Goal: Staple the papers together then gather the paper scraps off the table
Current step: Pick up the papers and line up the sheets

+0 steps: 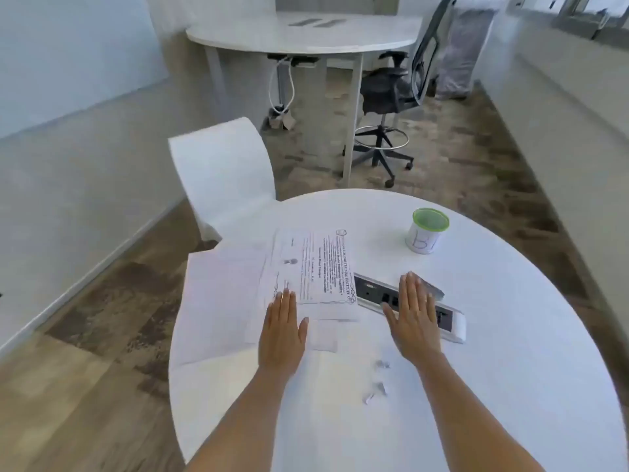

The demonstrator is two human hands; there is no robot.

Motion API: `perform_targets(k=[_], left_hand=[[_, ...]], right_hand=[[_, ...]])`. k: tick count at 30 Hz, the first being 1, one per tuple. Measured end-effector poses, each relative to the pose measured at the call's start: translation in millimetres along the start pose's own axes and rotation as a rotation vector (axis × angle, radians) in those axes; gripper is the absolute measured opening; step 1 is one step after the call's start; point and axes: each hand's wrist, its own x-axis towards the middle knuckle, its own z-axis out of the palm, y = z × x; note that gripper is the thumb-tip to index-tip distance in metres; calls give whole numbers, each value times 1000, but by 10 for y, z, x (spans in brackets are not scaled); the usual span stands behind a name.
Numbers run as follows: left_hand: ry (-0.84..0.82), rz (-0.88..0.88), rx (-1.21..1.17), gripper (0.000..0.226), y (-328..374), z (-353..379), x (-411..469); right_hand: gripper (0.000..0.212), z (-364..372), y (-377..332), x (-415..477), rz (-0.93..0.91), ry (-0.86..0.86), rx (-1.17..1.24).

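A white moulded chair with a curved back is standing at the far left edge of the round white tabletop, tucked close against it. Just to its right, loose white paper sheets are lying spread over the left part of the tabletop, the outermost one hanging past the edge. On top of them a printed sheet with black text and an ornate border is lying turned sideways to the viewer.

The left hand is lying flat, palm down, with fingers straight and close together, its grip fully spread and holding nothing; its fingertips are resting on the near edge of the printed sheet, and a small white slip of paper is lying just beside its thumb.

Between the two forearms, nearer the right one, a few small crumpled paper scraps are lying scattered on the bare tabletop.

The right hand is likewise flat and palm down, its grip spread and empty. It is lying over a long silver-edged socket panel set into the tabletop, covering its middle. A grey object is showing beyond its fingertips; what it is cannot be told.

Farther right and toward the back, a small white cup with a green rim and handwritten marks is standing upright, well apart from the hands.
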Motion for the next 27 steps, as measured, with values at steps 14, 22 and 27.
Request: perform_targets(k=[14,22,27], left_hand=[[-112,-63,-118,71,-123,459,-296],[21,-200,-274,35,-98,293,-90],[58,-457,-394,34,-206,93,170]], right_hand=[[117,605,142,-436,94,-224,-11],[35,381,-33,-180,237,-90,176],[27,258,-195,149,471,-192,705]])
